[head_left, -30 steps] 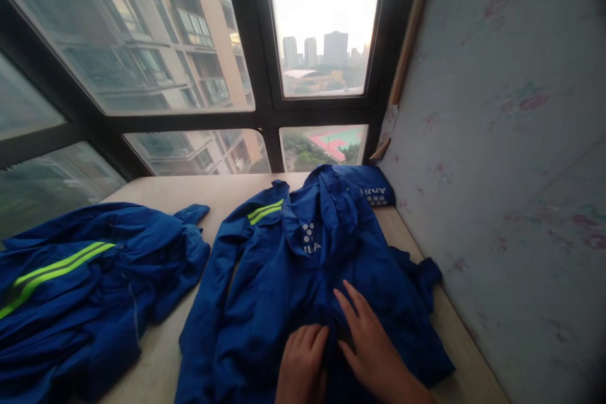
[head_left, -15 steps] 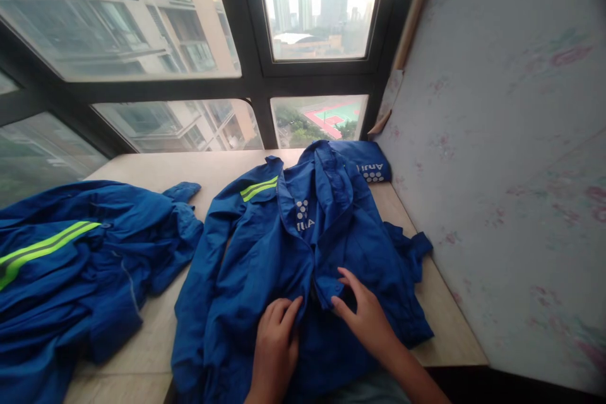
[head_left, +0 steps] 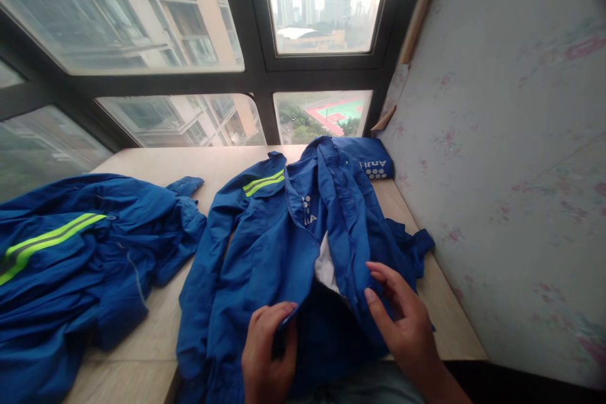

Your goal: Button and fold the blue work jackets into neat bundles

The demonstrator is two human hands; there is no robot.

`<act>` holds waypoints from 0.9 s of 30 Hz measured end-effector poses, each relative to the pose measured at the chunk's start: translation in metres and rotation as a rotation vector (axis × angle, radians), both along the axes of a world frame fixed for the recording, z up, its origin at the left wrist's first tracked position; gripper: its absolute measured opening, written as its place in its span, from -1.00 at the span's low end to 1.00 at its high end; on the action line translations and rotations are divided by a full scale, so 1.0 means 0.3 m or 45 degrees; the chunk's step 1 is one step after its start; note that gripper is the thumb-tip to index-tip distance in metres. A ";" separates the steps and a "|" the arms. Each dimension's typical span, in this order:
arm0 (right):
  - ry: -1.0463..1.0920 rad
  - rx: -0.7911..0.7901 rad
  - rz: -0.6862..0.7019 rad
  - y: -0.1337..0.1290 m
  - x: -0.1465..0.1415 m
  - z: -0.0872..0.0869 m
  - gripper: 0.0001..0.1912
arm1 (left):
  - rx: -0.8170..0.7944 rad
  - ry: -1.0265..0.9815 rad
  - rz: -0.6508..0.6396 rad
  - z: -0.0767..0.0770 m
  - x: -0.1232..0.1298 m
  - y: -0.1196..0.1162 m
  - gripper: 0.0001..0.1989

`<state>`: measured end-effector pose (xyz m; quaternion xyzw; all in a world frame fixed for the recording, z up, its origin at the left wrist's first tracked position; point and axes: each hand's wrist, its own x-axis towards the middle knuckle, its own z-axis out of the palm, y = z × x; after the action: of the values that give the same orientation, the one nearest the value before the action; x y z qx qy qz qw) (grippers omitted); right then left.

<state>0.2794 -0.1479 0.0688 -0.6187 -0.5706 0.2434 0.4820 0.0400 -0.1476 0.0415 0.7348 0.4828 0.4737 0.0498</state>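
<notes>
Gaping wider now, blue jacket [head_left: 265, 252], left hand [head_left: 260, 347] pinching it, right hand [head_left: 411, 323] grip unclear

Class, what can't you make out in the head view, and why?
Head view:
Left jacket: one end, cut off by left edge.
Middle jacket: lower left, cut off by bottom edge.
Inner print: part, covered by the flap.
Right hand: some fingers, hidden behind the hand.
</notes>
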 end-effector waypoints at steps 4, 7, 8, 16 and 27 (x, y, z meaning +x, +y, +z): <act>-0.074 -0.049 0.087 0.040 0.020 -0.015 -0.69 | 0.159 0.203 -0.051 0.028 0.043 0.015 -0.69; -0.290 -0.170 0.235 0.085 0.022 -0.115 -0.69 | 0.022 0.371 -0.066 -0.008 0.099 0.020 -0.69; -0.355 -0.204 0.254 0.092 0.024 -0.153 -0.67 | -0.060 0.423 -0.095 -0.026 0.115 0.018 -0.68; -0.110 -0.338 0.221 0.046 0.087 -0.256 -0.73 | -0.612 0.585 -0.348 -0.117 0.137 -0.022 -0.54; -0.294 -0.052 0.100 -0.029 0.166 -0.263 -0.57 | -0.681 0.514 -0.344 -0.160 0.131 -0.017 -0.48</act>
<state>0.3291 -0.1565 -0.0102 -0.6295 -0.6410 0.2010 0.3905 0.0793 -0.1527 -0.0064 0.8318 0.4883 0.1651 0.2061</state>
